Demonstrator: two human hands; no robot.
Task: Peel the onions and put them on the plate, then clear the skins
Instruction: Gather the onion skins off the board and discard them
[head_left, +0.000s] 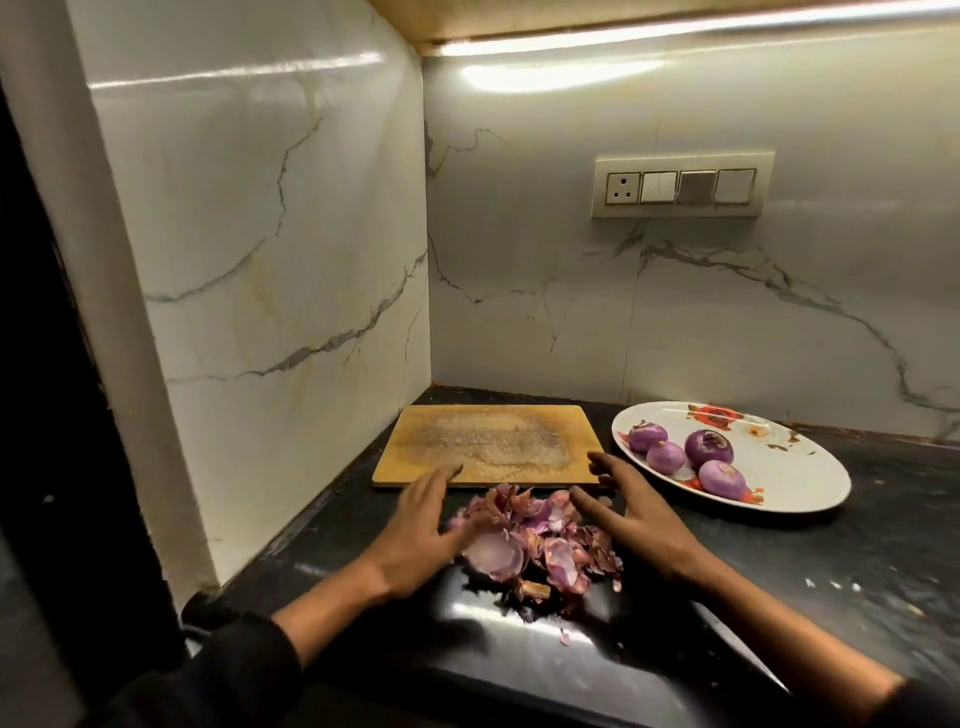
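From the head camera, four peeled purple onions (680, 456) lie grouped on the left half of one oval white plate with red flower prints (795, 483), which rests on the dark polished stone counter (857, 561) to the right. One rectangular pale wooden cutting board (488, 446), its middle scuffed and bare, lies flat near the marble-patterned corner walls (291, 270). Just in front of the board's near edge sits one loose heap of pink and purple onion skins (535, 543), with a few small scraps scattered on the counter nearer the camera.

Two bare hands flank that heap. The left hand (421, 540) lies palm down, fingers spread and stretched forward, fingertips reaching the board's near edge and its thumb side touching the skins. The right hand (639, 525) is also palm down and spread wide, thumb against the heap's right edge and fingers pointing toward the board's right corner. Neither hand grips anything. Dark sleeves (234, 670) cover both forearms. One cream switch panel with a socket and three switches (681, 186) is set in the back wall.
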